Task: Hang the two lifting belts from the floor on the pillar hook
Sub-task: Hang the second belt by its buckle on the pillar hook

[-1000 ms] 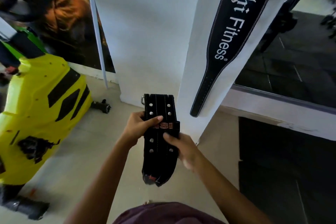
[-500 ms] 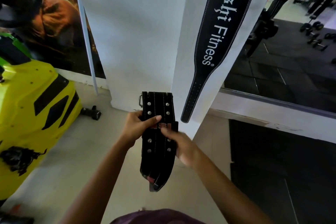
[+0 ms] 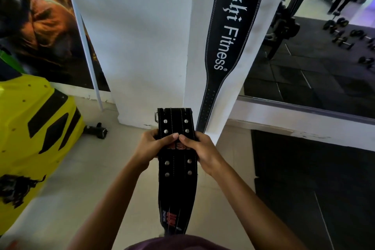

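Note:
A black studded lifting belt (image 3: pixel 176 176), folded over itself, is held upright in front of me. My left hand (image 3: pixel 151 147) grips its left edge and my right hand (image 3: pixel 203 149) grips its right edge, thumbs meeting on its face. A metal buckle ring shows at the belt's top left. A second black belt with white "Fitness" lettering (image 3: pixel 229 42) hangs flat against the white pillar (image 3: pixel 142 36), its narrow end just behind my right hand. The hook is out of view above.
A yellow and black machine (image 3: pixel 30 132) stands at the left on the pale floor. A small black dumbbell handle (image 3: pixel 96 129) lies by the pillar's base. Black rubber flooring (image 3: pixel 314 189) and a mirror showing dumbbells are at the right.
My view has tilted up and closer to the pillar. My right hand has slid up the belt until its thumb meets the left thumb. The belt now sits straighter.

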Action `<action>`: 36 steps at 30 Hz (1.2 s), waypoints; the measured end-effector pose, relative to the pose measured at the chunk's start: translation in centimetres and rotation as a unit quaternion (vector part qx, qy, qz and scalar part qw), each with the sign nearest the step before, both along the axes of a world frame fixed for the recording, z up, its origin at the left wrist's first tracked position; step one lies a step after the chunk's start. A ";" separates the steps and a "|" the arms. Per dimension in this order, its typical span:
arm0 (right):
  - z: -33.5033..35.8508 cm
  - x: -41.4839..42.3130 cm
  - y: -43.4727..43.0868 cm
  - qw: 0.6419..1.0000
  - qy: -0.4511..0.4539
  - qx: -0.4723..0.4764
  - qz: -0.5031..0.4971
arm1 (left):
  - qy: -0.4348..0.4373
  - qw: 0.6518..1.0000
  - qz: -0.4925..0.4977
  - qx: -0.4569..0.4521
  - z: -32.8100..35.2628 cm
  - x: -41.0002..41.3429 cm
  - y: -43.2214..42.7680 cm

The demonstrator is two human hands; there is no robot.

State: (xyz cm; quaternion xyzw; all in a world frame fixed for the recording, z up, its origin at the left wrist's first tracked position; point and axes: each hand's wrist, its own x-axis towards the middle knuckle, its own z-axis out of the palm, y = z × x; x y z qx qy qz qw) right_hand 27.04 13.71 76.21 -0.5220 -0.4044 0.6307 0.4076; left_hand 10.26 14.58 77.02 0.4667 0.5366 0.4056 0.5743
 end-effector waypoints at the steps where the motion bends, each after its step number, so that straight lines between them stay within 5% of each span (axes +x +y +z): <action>1: 0.1 -0.1 -0.1 1.000 -0.009 0.012 -0.007 | -0.001 1.000 -0.003 -0.001 0.4 -0.1 0.2; 6: -0.1 -0.8 -1.5 0.998 -0.025 0.052 -0.030 | -0.067 0.996 0.055 -0.027 2.5 -1.2 2.9; 14: 0.8 0.3 0.6 0.985 0.015 0.081 -0.149 | 0.043 0.982 -0.184 -0.007 -2.8 -1.0 -0.8; 18: 1.2 1.3 1.3 0.982 0.013 0.090 -0.166 | 0.046 0.990 -0.136 -0.001 -6.1 0.1 -3.7; 21: 0.9 1.3 0.8 0.983 0.009 0.099 -0.157 | -0.068 0.993 -0.099 0.015 -2.9 0.6 -2.4; 27: -0.5 -0.3 -0.7 0.987 -0.036 0.112 -0.113 | -0.102 0.993 0.019 0.059 3.1 0.3 3.5; 36: 0.3 0.0 -0.7 0.977 -0.043 0.125 -0.166 | -0.090 0.988 -0.125 0.007 -1.0 0.2 1.5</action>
